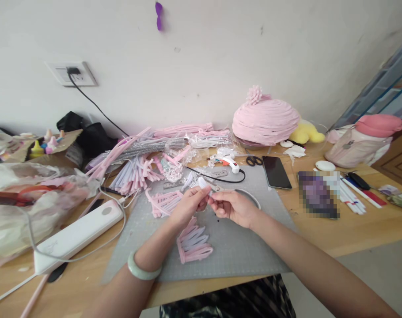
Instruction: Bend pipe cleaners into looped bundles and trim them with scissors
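Observation:
My left hand (192, 202) and my right hand (233, 207) meet above the grey cutting mat (250, 251), both pinching a short pale lilac pipe cleaner piece (204, 183) whose folded tip sticks up. Its lower part is hidden by fingers. Directly below, looped pink and lilac pipe cleaners (195, 245) lie joined in a row on the mat. Left of the hands rests a bunch of bent pink and white pipe cleaners (163, 204). Scissors (217, 188) with a pale handle lie just behind my fingers, partly covered by them.
A white glue gun (232, 164), black-handled scissors (254, 160) and a phone (276, 172) sit behind the mat. A pink pipe-cleaner dome (265, 121) stands against the wall. Left are pipe cleaner bundles (134, 174), a white power bank-like box (78, 234) with cables and plastic bags (12, 229).

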`<state>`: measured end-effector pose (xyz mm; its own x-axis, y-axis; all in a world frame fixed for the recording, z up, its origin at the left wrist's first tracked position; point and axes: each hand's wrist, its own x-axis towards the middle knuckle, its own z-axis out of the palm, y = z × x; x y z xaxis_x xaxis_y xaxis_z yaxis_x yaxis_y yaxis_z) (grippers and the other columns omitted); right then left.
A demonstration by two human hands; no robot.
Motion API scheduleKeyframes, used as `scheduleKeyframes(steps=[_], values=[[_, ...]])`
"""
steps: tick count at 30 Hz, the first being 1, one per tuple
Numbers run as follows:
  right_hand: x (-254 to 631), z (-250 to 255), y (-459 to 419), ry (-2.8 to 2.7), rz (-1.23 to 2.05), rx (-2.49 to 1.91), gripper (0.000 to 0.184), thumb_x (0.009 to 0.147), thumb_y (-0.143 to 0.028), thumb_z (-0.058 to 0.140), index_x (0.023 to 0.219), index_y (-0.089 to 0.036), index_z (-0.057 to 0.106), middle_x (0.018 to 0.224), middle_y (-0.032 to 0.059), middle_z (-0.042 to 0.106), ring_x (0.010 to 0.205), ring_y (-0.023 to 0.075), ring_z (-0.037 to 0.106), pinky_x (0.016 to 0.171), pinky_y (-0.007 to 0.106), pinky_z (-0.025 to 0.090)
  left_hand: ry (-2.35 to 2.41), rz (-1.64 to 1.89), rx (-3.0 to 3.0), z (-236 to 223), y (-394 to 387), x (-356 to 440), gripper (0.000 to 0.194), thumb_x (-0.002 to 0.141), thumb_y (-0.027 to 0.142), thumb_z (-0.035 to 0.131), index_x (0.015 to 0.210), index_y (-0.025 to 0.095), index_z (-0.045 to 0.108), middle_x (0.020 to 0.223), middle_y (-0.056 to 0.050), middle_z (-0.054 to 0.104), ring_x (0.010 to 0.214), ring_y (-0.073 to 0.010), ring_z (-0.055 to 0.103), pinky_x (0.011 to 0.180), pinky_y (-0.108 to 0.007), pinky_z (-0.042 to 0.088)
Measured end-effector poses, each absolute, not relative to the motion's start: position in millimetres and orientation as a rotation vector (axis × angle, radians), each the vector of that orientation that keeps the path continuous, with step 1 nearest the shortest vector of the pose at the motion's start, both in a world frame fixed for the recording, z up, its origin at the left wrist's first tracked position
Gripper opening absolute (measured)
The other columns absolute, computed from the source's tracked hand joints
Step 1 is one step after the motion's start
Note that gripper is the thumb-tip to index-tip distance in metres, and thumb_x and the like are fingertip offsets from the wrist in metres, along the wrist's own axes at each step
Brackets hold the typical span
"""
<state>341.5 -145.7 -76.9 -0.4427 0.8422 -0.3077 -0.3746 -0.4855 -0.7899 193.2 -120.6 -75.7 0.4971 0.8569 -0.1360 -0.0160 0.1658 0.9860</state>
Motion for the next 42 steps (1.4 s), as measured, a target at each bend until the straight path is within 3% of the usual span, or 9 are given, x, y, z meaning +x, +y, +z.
scheduleKeyframes(steps=[5,9,18,25,29,34,42], values=[[340,-80,-148,-1.130,1.662,-1.171,0.025,0.066,-0.033,0.066,0.055,-0.013,0.057,0.051,-0.0014,0.054,0.040,0.0046,0.042,0.041,0.020,0.027,0.986,0.727,1.566,-75,-119,192,0.039,0.077,0.048,0.048,0.056,0.015,0.051,0.052,0.003,0.050,0.049,-0.0088,0.038,0.049,-0.022,0.029],[339,-83,-147,-1.287,1.531,-1.310,0.025,0.067,-0.032,0.065,0.053,-0.014,0.056,0.047,-0.0022,0.052,0.038,0.0049,0.041,0.039,0.020,0.027,1.000,0.696,1.600,-77,-119,192,0.038,0.076,0.045,0.047,0.052,0.015,0.051,0.049,0.003,0.049,0.048,-0.0089,0.037,0.050,-0.023,0.029],[343,-80,-143,-0.892,2.039,-0.938,0.014,0.065,-0.023,0.061,0.059,-0.011,0.058,0.049,-0.0022,0.051,0.038,0.0027,0.039,0.038,0.017,0.023,0.927,0.703,1.371,-78,-122,194,0.039,0.072,0.047,0.050,0.048,0.016,0.044,0.044,0.005,0.039,0.043,-0.0061,0.026,0.044,-0.022,0.019],[344,-79,-145,-0.994,2.109,-0.974,0.016,0.065,-0.023,0.061,0.057,-0.010,0.060,0.042,-0.0035,0.047,0.034,0.0017,0.033,0.038,0.018,0.019,0.883,0.569,1.425,-79,-121,190,0.050,0.075,0.053,0.041,0.039,0.019,0.034,0.038,0.007,0.024,0.040,-0.0062,0.020,0.044,-0.025,0.015],[343,-80,-144,-1.122,1.858,-1.137,0.018,0.065,-0.025,0.057,0.052,-0.013,0.056,0.041,-0.0051,0.043,0.034,0.0022,0.029,0.037,0.020,0.016,1.004,0.581,1.556,-76,-117,187,0.046,0.075,0.053,0.044,0.046,0.017,0.040,0.043,0.007,0.027,0.042,-0.0066,0.021,0.045,-0.024,0.016],[346,-78,-144,-1.368,1.467,-1.301,0.023,0.072,-0.030,0.052,0.054,-0.016,0.051,0.043,-0.0069,0.036,0.038,0.0050,0.030,0.041,0.021,0.021,1.066,0.625,1.633,-66,-112,178,0.034,0.075,0.044,0.049,0.055,0.017,0.047,0.047,0.006,0.036,0.044,-0.0075,0.031,0.044,-0.021,0.022],[346,-80,-149,-1.848,0.628,-1.379,0.029,0.077,-0.020,0.044,0.049,-0.017,0.040,0.049,-0.0039,0.035,0.050,0.0089,0.033,0.048,0.023,0.022,1.107,0.418,1.670,-68,-113,182,0.030,0.076,0.040,0.044,0.059,0.017,0.054,0.040,0.007,0.039,0.038,-0.0082,0.030,0.042,-0.021,0.024]])
